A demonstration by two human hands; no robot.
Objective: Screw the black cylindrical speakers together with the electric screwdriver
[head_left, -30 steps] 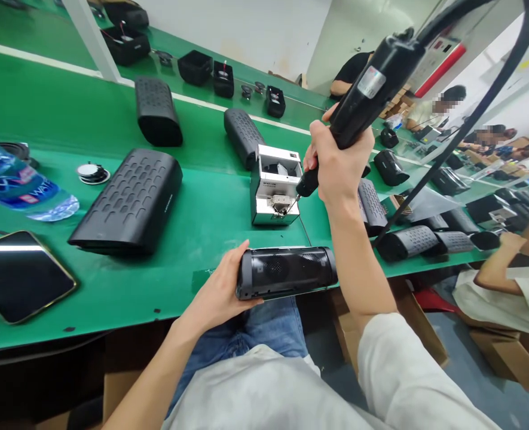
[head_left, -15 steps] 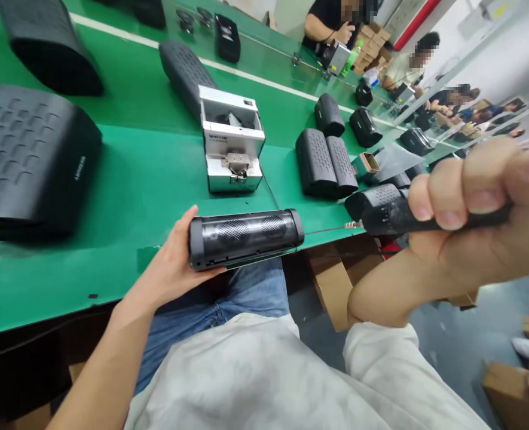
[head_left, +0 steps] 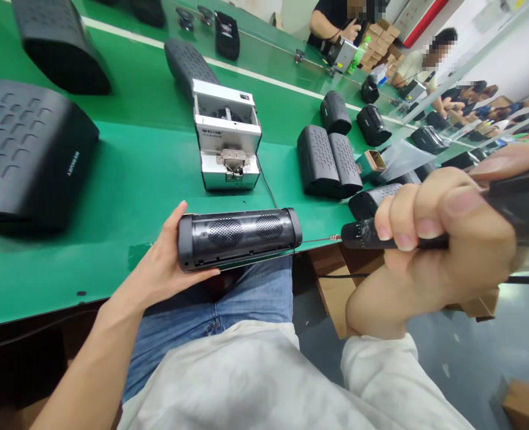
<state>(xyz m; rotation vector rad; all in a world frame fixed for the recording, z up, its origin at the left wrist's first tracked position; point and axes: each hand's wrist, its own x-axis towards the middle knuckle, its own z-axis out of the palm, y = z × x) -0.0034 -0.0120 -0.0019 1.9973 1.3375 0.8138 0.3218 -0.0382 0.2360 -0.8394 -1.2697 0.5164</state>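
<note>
My left hand (head_left: 165,260) grips the left end of a black speaker-like housing (head_left: 241,236) with two perforated round patches, at the table's near edge. Thumb and fingers wrap its end from both sides. In my right hand (head_left: 448,233), an electric screwdriver (head_left: 367,235) lies level, its long thin bit (head_left: 315,240) pointing left. The bit's tip meets the right end of the housing or lies just at it; I cannot tell whether it sits in a screw. Behind the housing stands a silver screw feeder (head_left: 227,140).
Large black dimpled housings (head_left: 26,155) stand on the left of the green table (head_left: 134,179). Smaller dimpled housings (head_left: 320,160) stand at the right, near a small open box (head_left: 373,161). Cardboard boxes (head_left: 336,292) lie under the table edge. Co-workers sit along the far right.
My right hand and the screwdriver have moved left, bringing the bit closer to the housing. The housing stays in my left hand. The view has shifted slightly.
</note>
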